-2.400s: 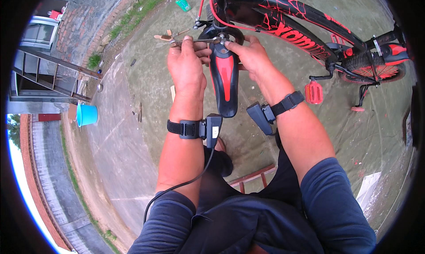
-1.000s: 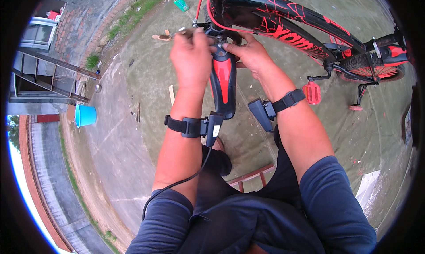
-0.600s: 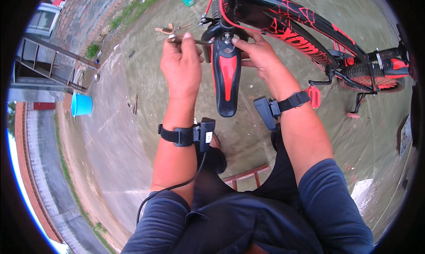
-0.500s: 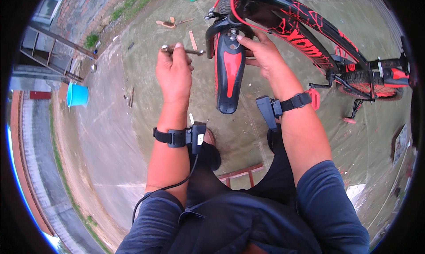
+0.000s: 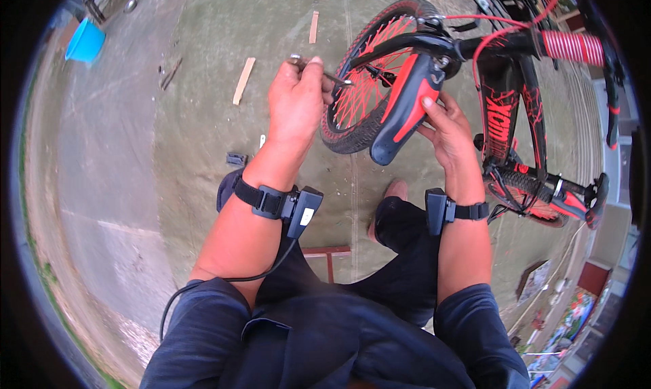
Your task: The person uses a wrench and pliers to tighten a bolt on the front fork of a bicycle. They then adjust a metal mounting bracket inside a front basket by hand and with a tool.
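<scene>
A bicycle in black and red fills the upper right, its front wheel with red spokes turned aside. Over that tyre sits a black front mudguard with a red panel. My right hand grips the mudguard's right edge, thumb on top and fingers underneath. Left of the wheel, my left hand is closed round a small metal wrench, which sticks out on both sides of the fist, one end close to the spokes. The fork crown lies beyond the mudguard.
A wood strip and a thinner strip lie on the floor beyond my left arm. A blue bucket stands far left. Handlebar and rear wheel reach to the right. A reddish frame is between my feet.
The view has shifted and the front wheel has turned, now showing its spokes. My right hand has moved from the fork crown down to the mudguard's side. The left still holds the wrench.
</scene>
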Action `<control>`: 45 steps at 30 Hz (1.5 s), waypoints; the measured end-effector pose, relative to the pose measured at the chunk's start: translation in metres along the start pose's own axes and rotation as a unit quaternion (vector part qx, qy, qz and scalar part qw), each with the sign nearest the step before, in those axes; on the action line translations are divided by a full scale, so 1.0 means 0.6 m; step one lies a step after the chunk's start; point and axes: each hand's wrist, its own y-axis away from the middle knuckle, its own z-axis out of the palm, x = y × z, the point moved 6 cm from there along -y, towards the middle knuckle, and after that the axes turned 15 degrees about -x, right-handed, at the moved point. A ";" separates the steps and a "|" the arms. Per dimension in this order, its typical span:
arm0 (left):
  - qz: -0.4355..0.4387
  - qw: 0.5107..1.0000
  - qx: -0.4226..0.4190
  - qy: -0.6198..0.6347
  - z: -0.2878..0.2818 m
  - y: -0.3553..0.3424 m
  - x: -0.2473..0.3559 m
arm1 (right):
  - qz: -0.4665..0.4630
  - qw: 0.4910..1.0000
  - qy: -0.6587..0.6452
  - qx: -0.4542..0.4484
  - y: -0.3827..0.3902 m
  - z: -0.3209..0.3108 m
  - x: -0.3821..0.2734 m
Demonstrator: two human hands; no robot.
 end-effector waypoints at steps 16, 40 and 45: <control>-0.036 0.994 -0.002 0.099 -0.015 -0.014 0.002 | 0.036 0.997 0.038 0.063 0.002 0.004 -0.010; 0.004 0.986 -0.079 -0.144 0.023 -0.026 -0.042 | 0.042 0.999 -0.014 0.028 0.007 0.001 -0.003; 0.048 0.908 -0.143 -0.391 0.064 -0.010 -0.064 | 0.043 0.999 -0.025 0.021 0.016 0.008 -0.013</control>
